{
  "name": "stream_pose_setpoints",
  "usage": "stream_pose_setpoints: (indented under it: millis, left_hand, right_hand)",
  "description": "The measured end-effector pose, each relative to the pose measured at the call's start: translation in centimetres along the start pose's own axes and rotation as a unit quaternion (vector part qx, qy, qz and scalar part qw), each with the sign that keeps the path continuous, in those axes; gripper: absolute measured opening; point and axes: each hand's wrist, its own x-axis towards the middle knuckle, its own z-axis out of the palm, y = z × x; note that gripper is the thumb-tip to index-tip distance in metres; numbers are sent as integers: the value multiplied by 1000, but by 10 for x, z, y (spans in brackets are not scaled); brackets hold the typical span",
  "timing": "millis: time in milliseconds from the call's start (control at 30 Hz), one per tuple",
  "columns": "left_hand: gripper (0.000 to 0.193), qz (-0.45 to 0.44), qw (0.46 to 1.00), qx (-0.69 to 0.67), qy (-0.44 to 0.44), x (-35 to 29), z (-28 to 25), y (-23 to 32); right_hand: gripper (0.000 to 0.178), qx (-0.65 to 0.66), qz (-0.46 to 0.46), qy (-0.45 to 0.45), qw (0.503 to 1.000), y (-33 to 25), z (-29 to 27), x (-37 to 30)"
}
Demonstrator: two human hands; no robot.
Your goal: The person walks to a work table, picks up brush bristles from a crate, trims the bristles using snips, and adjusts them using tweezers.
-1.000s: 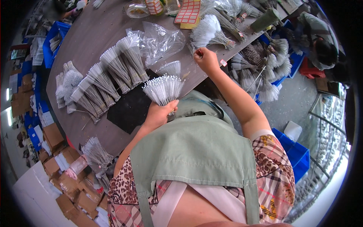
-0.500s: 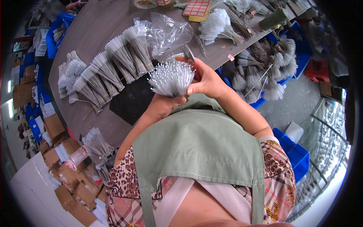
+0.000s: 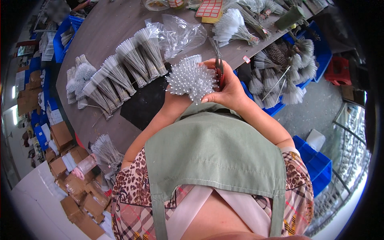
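Just beyond the apron, a round bundle of thin wire brushes (image 3: pixel 191 80) is held up with its white-dotted tips facing me. My left hand (image 3: pixel 179 101) is closed around it from below, its fingers mostly hidden by the bristles. My right hand (image 3: pixel 229 89) steadies the bundle's right side with the thumb. In that same hand is a red-handled metal hand tool (image 3: pixel 219 72), pliers or snips; I cannot tell which. Behind the bundle, similar brush bundles (image 3: pixel 120 72) lie in a slanting row on the table.
The brown table (image 3: pixel 108 24) carries a clear plastic bag (image 3: pixel 184 36), a red-and-white label sheet (image 3: pixel 209 8) and a fanned brush bundle (image 3: pixel 232 27). Right of it, a blue bin (image 3: pixel 320 60) holds more brushes. Cardboard boxes (image 3: pixel 76 184) pile up at the left.
Both hands have shifted slightly right with the brush bundle. The bundle has tilted so its tips face me more fully, and the red-handled tool has turned more upright.
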Motion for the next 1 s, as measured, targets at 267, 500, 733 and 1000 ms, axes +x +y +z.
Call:
stream_pose_setpoints:
  millis: [267,500,733,1000]
  left_hand:
    - [46,67,978,194,38,1,-1,-8]
    - [39,45,980,183,69,-4,3,-13]
    - [35,28,990,98,101,-4,10,4]
    - [34,11,980,164,116,-3,6,-4]
  right_hand:
    - [88,57,22,-43,997,-4,-15,0]
    - [30,-158,46,135,977,-14,-9,17]
    - [29,-335,11,139,932,-20,2,30]
    - [28,-347,-21,150,926,-26,3,25]
